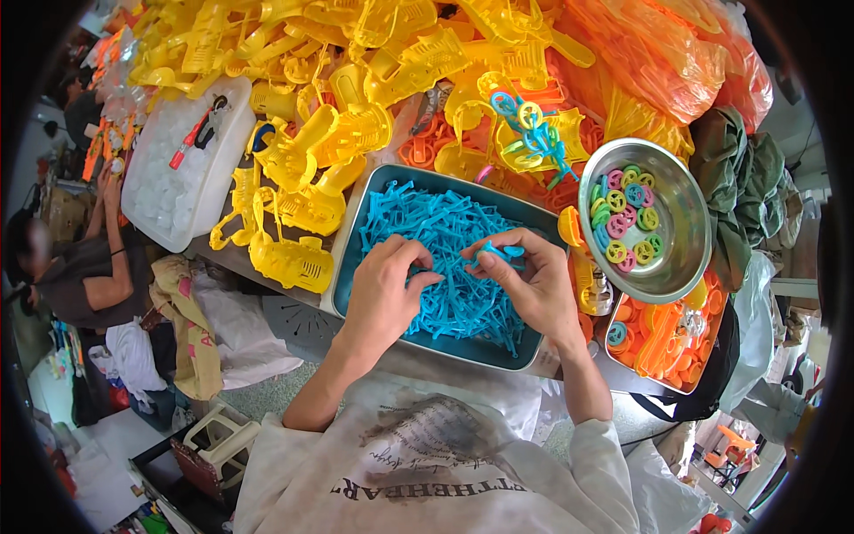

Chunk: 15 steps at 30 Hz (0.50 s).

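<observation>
A rectangular metal tray [345,258] in front of me is heaped with thin blue plastic pieces [445,227]. My left hand [389,289] hovers over the left part of the heap, thumb and fingers curled together. Whatever lies between those fingertips, if anything, is too small or hidden to name. On the right side, my right hand [538,283] pinches a few small blue plastic parts [500,252] between thumb and fingers, just above the pile. The two hands are apart, with blue pieces showing between them.
Yellow plastic moulded parts [302,191] are piled behind and left. A steel bowl [663,280] of colourful small wheels tilts at the right, over a tray of orange parts [663,343]. A white tub [151,191] holds translucent pieces and a red-handled screwdriver [186,147]. Another person [98,276] works at far left.
</observation>
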Each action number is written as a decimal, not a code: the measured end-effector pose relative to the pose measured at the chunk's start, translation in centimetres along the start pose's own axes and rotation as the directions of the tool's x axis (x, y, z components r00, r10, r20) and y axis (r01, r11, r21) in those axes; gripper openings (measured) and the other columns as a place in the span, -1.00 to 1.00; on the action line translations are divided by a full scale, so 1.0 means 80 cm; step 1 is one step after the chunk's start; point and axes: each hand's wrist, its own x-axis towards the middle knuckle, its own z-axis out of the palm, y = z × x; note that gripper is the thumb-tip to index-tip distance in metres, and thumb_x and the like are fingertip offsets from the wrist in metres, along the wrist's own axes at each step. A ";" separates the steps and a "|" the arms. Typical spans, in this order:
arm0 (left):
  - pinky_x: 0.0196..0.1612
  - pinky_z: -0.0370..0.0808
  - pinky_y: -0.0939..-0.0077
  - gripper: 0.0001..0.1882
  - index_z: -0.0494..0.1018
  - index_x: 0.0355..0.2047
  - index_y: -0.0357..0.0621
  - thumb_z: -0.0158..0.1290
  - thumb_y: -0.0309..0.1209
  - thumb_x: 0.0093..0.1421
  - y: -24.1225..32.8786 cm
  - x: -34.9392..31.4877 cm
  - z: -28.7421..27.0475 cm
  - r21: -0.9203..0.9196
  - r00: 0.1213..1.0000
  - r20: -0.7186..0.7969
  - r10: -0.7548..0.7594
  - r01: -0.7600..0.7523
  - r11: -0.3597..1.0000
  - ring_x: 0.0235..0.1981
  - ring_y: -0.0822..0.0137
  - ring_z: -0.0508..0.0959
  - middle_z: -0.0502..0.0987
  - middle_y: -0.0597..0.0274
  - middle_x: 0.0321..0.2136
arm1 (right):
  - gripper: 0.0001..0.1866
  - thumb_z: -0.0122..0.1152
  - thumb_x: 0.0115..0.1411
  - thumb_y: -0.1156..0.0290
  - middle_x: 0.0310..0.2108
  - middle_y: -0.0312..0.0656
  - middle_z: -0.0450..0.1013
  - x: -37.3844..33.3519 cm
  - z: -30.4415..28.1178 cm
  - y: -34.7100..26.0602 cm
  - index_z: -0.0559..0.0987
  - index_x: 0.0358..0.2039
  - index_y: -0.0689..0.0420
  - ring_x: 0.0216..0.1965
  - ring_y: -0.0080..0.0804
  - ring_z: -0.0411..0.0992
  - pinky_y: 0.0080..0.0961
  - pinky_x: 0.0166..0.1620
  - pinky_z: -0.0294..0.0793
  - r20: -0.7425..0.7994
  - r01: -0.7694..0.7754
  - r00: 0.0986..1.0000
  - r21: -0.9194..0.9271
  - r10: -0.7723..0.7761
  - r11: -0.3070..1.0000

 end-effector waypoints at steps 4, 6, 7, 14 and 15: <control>-0.36 0.44 0.55 -0.85 0.48 -0.35 -0.27 0.20 -0.51 0.09 0.010 0.006 -0.013 -0.325 0.987 -0.102 -0.125 0.086 0.942 -0.42 0.42 0.53 0.54 0.24 -0.41 | -0.80 0.16 0.25 0.51 -0.21 -0.04 0.55 -0.002 -0.004 -0.003 0.50 -0.16 0.35 -0.19 -0.42 0.54 -0.52 -0.08 0.58 -0.004 -0.034 0.999 -0.077 0.033 0.996; -0.34 0.43 0.62 -0.87 0.48 -0.31 -0.28 0.15 -0.48 0.18 0.012 0.014 -0.015 -0.413 0.988 -0.082 -0.127 0.083 0.907 -0.38 0.50 0.52 0.54 0.29 -0.39 | -0.80 0.19 0.24 0.50 -0.22 -0.05 0.55 -0.004 -0.006 -0.002 0.51 -0.17 0.34 -0.21 -0.46 0.54 -0.54 -0.12 0.58 -0.016 -0.070 0.998 -0.050 0.069 0.996; -0.34 0.44 0.63 -0.87 0.48 -0.30 -0.28 0.14 -0.47 0.20 0.019 0.018 -0.016 -0.585 0.989 -0.047 -0.139 0.085 0.806 -0.39 0.50 0.52 0.54 0.28 -0.39 | -0.79 0.19 0.24 0.49 -0.22 -0.05 0.55 -0.003 -0.007 -0.002 0.51 -0.16 0.34 -0.22 -0.46 0.53 -0.54 -0.14 0.59 0.004 -0.078 0.997 -0.072 0.078 0.994; -0.41 0.46 0.68 -0.75 0.40 -0.16 -0.26 0.17 -0.47 0.19 0.036 0.030 -0.003 -0.788 0.993 0.013 -0.116 0.082 0.610 -0.40 0.48 0.56 0.55 0.18 -0.36 | -0.78 0.19 0.23 0.51 -0.26 -0.07 0.53 -0.004 -0.003 -0.007 0.49 -0.15 0.36 -0.26 -0.39 0.56 -0.52 -0.17 0.61 0.063 -0.059 0.996 -0.114 0.067 0.992; -0.40 0.47 0.67 -0.76 0.40 -0.18 -0.27 0.16 -0.48 0.19 0.033 0.030 0.000 -0.792 0.996 0.011 -0.092 0.065 0.608 -0.40 0.47 0.56 0.56 0.17 -0.35 | -0.78 0.19 0.23 0.51 -0.25 -0.07 0.53 -0.004 -0.003 -0.006 0.49 -0.15 0.36 -0.25 -0.38 0.57 -0.51 -0.17 0.61 0.056 -0.074 0.995 -0.077 0.079 0.994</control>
